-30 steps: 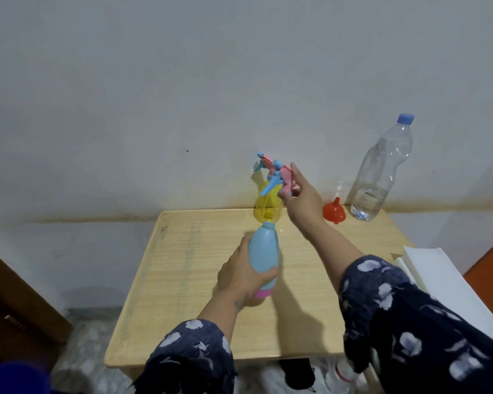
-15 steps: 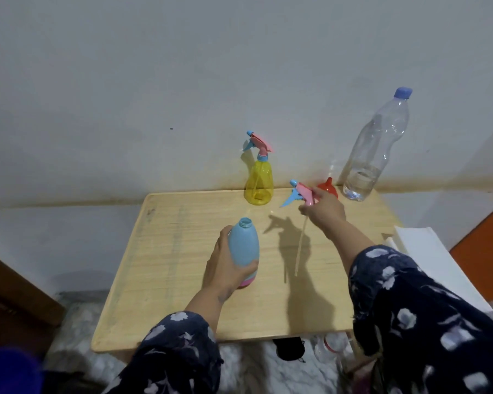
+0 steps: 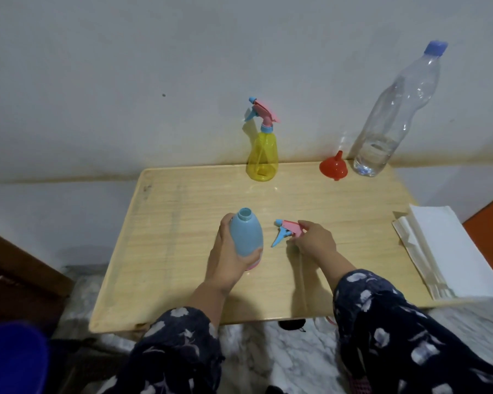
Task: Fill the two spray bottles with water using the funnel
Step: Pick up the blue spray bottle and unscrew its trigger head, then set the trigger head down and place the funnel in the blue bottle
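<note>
The wooden desk [image 3: 182, 251] fills mid-frame. At upper right stands the water bottle [image 3: 393, 118], at upper centre the yellow spray bottle [image 3: 262, 155], the red funnel [image 3: 333, 167] between. The left hand [image 3: 228, 257] wraps the open blue bottle [image 3: 245, 234]; the right hand [image 3: 315, 240] pinches its spray head [image 3: 286, 231] at centre.

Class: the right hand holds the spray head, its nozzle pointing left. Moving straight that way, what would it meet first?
Probably the blue bottle held by the left hand; the right hand and spray head look level with it, though depth is unclear.
</note>
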A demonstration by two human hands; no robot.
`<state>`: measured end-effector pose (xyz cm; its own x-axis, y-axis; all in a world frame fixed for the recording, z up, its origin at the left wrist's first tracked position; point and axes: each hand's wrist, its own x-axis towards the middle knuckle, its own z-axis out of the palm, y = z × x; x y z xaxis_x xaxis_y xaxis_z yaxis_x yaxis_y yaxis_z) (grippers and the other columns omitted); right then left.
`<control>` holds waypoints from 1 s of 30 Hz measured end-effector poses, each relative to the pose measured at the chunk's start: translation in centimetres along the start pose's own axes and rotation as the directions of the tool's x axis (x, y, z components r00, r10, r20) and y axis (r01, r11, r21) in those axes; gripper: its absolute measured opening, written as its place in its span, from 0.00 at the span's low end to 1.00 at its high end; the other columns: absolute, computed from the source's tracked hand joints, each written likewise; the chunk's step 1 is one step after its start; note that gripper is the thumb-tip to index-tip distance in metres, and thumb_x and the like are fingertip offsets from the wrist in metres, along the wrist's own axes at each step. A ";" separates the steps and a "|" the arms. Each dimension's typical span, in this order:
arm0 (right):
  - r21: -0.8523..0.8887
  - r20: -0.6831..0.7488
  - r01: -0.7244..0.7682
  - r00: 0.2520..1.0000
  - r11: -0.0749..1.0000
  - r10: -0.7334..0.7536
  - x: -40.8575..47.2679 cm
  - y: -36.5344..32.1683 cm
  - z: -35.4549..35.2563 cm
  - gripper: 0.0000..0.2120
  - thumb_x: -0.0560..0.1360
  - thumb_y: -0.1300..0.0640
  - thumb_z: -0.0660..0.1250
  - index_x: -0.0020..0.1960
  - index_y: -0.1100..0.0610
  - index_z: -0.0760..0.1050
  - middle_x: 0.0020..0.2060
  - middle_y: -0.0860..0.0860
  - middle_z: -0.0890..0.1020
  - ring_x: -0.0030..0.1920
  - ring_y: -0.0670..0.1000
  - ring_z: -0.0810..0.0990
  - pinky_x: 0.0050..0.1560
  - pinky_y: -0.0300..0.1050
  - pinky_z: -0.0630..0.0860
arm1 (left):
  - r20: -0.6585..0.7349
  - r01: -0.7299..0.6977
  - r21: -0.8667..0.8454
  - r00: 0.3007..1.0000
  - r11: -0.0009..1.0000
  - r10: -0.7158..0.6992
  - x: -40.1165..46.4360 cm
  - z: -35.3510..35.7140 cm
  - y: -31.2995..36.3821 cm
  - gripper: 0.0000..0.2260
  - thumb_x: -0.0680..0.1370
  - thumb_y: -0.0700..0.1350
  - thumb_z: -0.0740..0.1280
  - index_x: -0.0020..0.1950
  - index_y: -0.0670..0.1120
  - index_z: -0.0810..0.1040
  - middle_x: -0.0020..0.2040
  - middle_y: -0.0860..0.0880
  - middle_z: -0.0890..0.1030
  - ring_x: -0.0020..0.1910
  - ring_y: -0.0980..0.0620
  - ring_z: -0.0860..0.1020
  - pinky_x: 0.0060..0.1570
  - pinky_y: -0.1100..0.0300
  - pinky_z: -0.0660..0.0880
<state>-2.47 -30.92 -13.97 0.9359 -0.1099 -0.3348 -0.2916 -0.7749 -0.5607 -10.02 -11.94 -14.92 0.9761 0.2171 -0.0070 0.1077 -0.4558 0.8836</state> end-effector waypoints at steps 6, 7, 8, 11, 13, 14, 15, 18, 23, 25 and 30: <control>-0.027 -0.006 -0.011 1.000 1.000 0.011 0.0 0.1 0.5 0.29 0.74 0.53 0.69 0.73 0.51 0.66 0.66 0.52 0.75 0.65 0.55 0.74 0.62 0.47 0.71 | 0.018 0.007 0.017 1.000 1.000 -0.007 0.2 -0.1 0.0 0.39 0.65 0.52 0.78 0.66 0.66 0.55 0.60 0.56 0.71 0.55 0.50 0.75 0.50 0.46 0.79; -0.026 -0.004 -0.018 1.000 1.000 0.018 0.0 0.2 0.6 0.29 0.74 0.53 0.68 0.73 0.51 0.65 0.66 0.52 0.75 0.65 0.55 0.74 0.62 0.48 0.72 | 0.018 0.006 0.020 1.000 1.000 -0.006 0.2 -0.2 0.0 0.39 0.65 0.52 0.78 0.65 0.66 0.55 0.60 0.56 0.70 0.55 0.50 0.75 0.50 0.46 0.79; -0.022 -0.001 -0.024 1.000 0.999 0.024 0.1 0.2 0.7 0.29 0.74 0.52 0.68 0.73 0.50 0.65 0.66 0.52 0.75 0.65 0.55 0.74 0.62 0.48 0.72 | 0.017 0.004 0.024 1.000 1.000 -0.004 0.3 -0.2 0.1 0.39 0.65 0.52 0.78 0.65 0.66 0.55 0.60 0.56 0.70 0.55 0.50 0.75 0.50 0.47 0.78; -0.014 0.026 -0.018 0.999 1.000 0.019 0.3 0.5 0.9 0.32 0.74 0.49 0.67 0.75 0.48 0.60 0.67 0.52 0.74 0.65 0.56 0.74 0.62 0.48 0.71 | 0.012 -0.010 0.042 1.000 0.999 0.009 0.7 -0.5 0.3 0.39 0.66 0.51 0.78 0.66 0.65 0.55 0.60 0.56 0.69 0.56 0.50 0.73 0.50 0.50 0.78; -0.025 0.044 -0.006 0.999 1.000 0.007 0.4 0.7 0.6 0.34 0.76 0.46 0.64 0.77 0.50 0.53 0.67 0.54 0.74 0.65 0.58 0.74 0.59 0.48 0.71 | -0.007 -0.018 0.064 1.000 0.998 0.019 1.0 -0.6 0.7 0.39 0.66 0.52 0.78 0.67 0.64 0.55 0.60 0.57 0.69 0.55 0.50 0.73 0.49 0.51 0.77; -0.025 0.038 -0.006 0.999 1.000 0.007 0.6 0.8 0.4 0.35 0.77 0.45 0.63 0.78 0.50 0.51 0.66 0.56 0.75 0.63 0.59 0.74 0.57 0.48 0.71 | -0.017 -0.025 0.078 1.000 0.997 0.026 1.3 -0.6 1.1 0.39 0.66 0.52 0.78 0.67 0.63 0.56 0.60 0.58 0.69 0.54 0.51 0.73 0.49 0.52 0.77; -0.018 0.020 -0.014 1.000 1.000 0.015 0.8 0.8 0.0 0.35 0.77 0.45 0.62 0.78 0.51 0.50 0.63 0.58 0.76 0.61 0.60 0.75 0.55 0.49 0.71 | -0.025 -0.032 0.094 0.999 0.995 0.034 1.7 -0.6 1.5 0.38 0.66 0.53 0.78 0.67 0.63 0.56 0.59 0.58 0.69 0.54 0.51 0.73 0.48 0.52 0.77; 0.028 -0.048 -0.034 0.998 0.999 0.035 2.6 0.9 -1.7 0.30 0.77 0.47 0.60 0.76 0.51 0.53 0.57 0.61 0.78 0.58 0.61 0.77 0.55 0.51 0.72 | -0.047 -0.042 0.122 0.998 0.992 0.048 3.2 -0.3 3.1 0.39 0.66 0.55 0.77 0.68 0.62 0.56 0.59 0.58 0.69 0.53 0.51 0.74 0.47 0.52 0.77; 0.013 -0.065 0.037 0.997 0.999 -0.036 7.3 1.5 -5.1 0.22 0.77 0.49 0.59 0.70 0.50 0.64 0.58 0.59 0.77 0.59 0.62 0.75 0.58 0.52 0.72 | -0.078 -0.038 0.141 0.996 0.989 0.049 6.1 1.3 5.6 0.37 0.67 0.55 0.76 0.68 0.63 0.57 0.58 0.57 0.71 0.51 0.50 0.74 0.43 0.55 0.74; -0.021 -0.093 0.072 0.993 0.997 -0.074 9.5 1.8 -6.5 0.20 0.78 0.49 0.59 0.69 0.49 0.65 0.60 0.59 0.74 0.61 0.62 0.73 0.59 0.52 0.71 | -0.091 -0.039 0.135 0.995 0.990 0.051 7.3 2.3 6.7 0.36 0.67 0.54 0.76 0.67 0.63 0.57 0.57 0.58 0.71 0.50 0.50 0.74 0.42 0.56 0.73; -0.126 -0.206 0.176 0.958 0.976 -0.199 14.6 2.9 -9.3 0.19 0.80 0.48 0.59 0.70 0.47 0.65 0.64 0.59 0.68 0.63 0.62 0.67 0.61 0.56 0.69 | -0.119 -0.015 0.083 0.993 0.996 0.025 9.8 5.4 8.3 0.38 0.66 0.54 0.77 0.67 0.65 0.58 0.57 0.59 0.73 0.50 0.52 0.76 0.42 0.56 0.74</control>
<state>12.26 -40.54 -13.41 0.9955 -0.0791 -0.0529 -0.0950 -0.8544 -0.5108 1.48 -18.24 -10.22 0.9492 0.3066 0.0707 0.1081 -0.5288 0.8418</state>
